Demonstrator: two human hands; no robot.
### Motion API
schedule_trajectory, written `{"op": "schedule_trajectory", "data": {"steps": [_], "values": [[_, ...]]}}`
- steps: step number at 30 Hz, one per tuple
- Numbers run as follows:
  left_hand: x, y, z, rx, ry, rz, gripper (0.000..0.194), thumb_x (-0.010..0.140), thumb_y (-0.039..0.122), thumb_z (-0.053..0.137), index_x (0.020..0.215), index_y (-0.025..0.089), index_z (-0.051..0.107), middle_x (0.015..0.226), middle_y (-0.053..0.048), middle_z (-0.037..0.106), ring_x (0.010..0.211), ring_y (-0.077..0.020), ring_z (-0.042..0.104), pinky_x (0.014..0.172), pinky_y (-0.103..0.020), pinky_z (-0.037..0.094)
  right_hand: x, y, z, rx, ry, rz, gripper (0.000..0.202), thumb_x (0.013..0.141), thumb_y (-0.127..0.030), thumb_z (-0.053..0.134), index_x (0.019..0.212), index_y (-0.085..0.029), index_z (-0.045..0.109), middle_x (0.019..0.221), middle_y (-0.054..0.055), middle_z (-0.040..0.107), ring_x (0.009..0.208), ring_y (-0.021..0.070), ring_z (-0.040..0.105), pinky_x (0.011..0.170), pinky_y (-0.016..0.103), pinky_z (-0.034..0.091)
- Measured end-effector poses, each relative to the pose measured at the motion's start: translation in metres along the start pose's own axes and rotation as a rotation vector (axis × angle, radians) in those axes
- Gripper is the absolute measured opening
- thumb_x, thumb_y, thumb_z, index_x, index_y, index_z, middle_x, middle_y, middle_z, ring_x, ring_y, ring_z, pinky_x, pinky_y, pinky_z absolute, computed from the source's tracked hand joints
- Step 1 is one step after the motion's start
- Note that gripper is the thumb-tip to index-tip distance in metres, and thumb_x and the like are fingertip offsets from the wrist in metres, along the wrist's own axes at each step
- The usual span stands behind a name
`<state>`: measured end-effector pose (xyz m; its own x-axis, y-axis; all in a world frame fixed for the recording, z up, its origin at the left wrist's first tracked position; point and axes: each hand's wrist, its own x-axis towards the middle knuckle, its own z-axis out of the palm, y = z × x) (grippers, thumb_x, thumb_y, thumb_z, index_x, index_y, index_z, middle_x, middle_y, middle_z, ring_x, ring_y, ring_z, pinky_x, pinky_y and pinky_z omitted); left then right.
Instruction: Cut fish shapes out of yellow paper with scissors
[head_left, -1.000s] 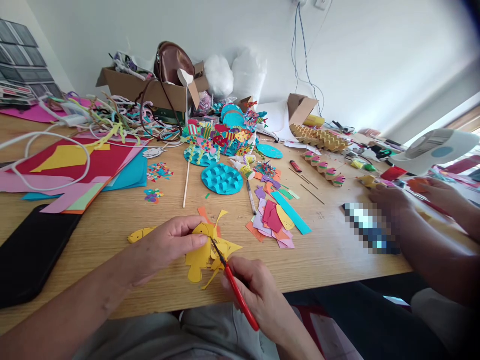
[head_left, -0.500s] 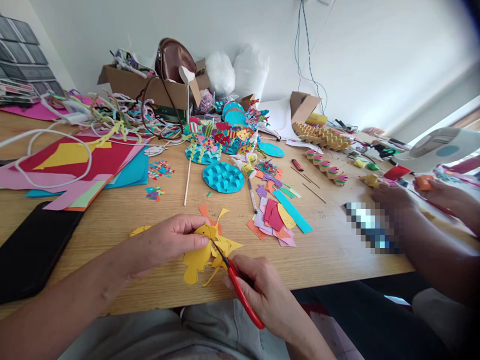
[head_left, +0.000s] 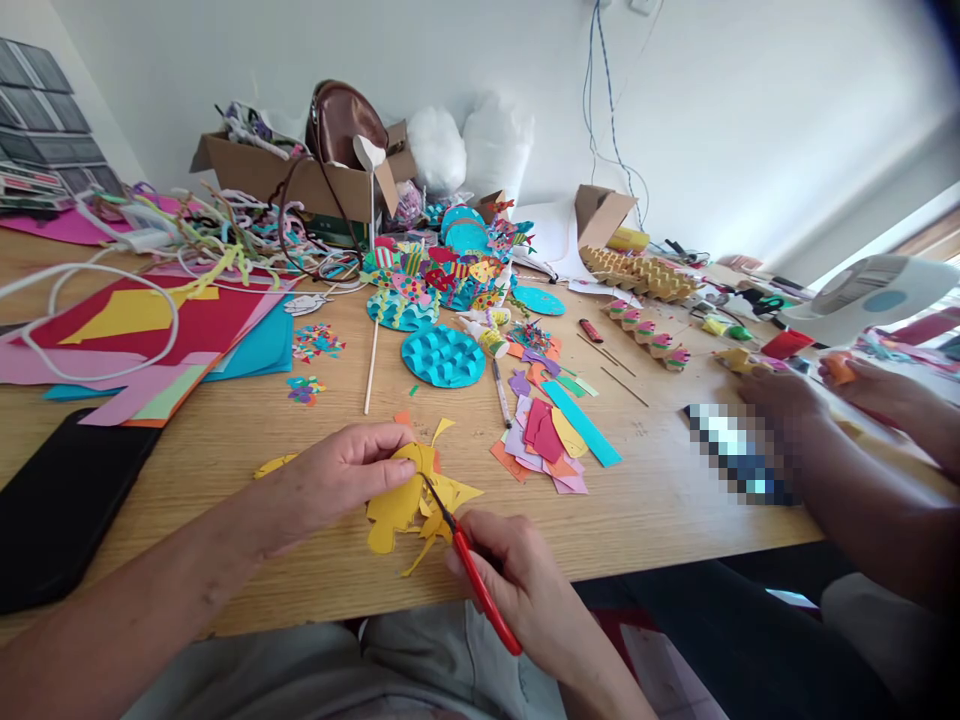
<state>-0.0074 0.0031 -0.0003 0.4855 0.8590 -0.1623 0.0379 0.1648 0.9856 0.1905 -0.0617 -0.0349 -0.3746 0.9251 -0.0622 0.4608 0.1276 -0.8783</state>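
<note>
Between thumb and fingers, my left hand (head_left: 367, 460) pinches a yellow paper cutout (head_left: 394, 505) with a rounded tail-like end. My right hand (head_left: 510, 575) is closed round the red handles of a pair of scissors (head_left: 484, 590). The dark blades point up and left, and their tips meet the cutout's edge close to my left thumb. Beneath and beside the cutout lie pointed yellow paper scraps (head_left: 454, 492). Another yellow piece (head_left: 276, 465) sits behind my left wrist.
Coloured paper offcuts (head_left: 544, 440) and a pen (head_left: 502, 395) lie beyond my hands. A blue wavy paper oval (head_left: 442, 355) is further back. At left are stacked paper sheets (head_left: 142, 330) and a black phone-like slab (head_left: 71, 500). A co-worker's hands (head_left: 787, 405) work at right.
The yellow cutout has turned slightly in my left hand, its lower end rising a little. The scissors stay at its edge. The whole view has shifted slightly.
</note>
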Motion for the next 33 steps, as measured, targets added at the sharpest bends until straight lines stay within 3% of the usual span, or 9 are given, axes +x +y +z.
{"op": "schedule_trajectory", "data": {"steps": [3,10,20,33], "values": [[-0.001,-0.001,0.005,-0.05,-0.036,-0.09,0.016,0.074,0.034,0.065,0.068,0.02,0.062,0.063,0.001,0.06,0.066,-0.0175,0.057,0.059,-0.025,0.042,0.0,0.0,0.004,0.116,0.005,0.052,0.036,0.09,-0.034,0.049,0.06,-0.02,0.037,0.054,-0.005,0.037,0.051,0.0101,0.033,0.047,0.023,0.023],[-0.002,-0.01,0.017,-0.149,0.027,-0.158,0.018,0.076,0.036,0.06,0.076,0.019,0.056,0.065,0.004,0.055,0.055,-0.0097,0.045,0.051,-0.02,0.034,0.002,-0.001,0.012,0.376,0.006,0.123,0.039,0.089,-0.039,0.049,0.056,-0.019,0.041,0.048,-0.004,0.044,0.044,0.0083,0.035,0.042,0.02,0.025],[-0.001,-0.011,0.028,-0.172,0.048,-0.129,0.02,0.073,0.037,0.06,0.073,0.018,0.053,0.062,0.004,0.052,0.055,-0.0091,0.043,0.048,-0.019,0.034,0.005,-0.002,0.016,0.575,-0.007,0.137,0.055,0.076,-0.07,0.052,0.059,-0.018,0.046,0.046,-0.004,0.045,0.039,0.0077,0.037,0.039,0.019,0.027],[-0.001,-0.011,0.03,-0.185,0.055,-0.146,0.023,0.073,0.04,0.061,0.073,0.019,0.051,0.063,0.004,0.051,0.055,-0.0094,0.043,0.05,-0.02,0.035,0.004,-0.006,0.016,0.388,0.092,0.107,0.04,0.087,-0.045,0.049,0.057,-0.02,0.04,0.046,-0.005,0.043,0.044,0.0084,0.034,0.042,0.02,0.026]]}}
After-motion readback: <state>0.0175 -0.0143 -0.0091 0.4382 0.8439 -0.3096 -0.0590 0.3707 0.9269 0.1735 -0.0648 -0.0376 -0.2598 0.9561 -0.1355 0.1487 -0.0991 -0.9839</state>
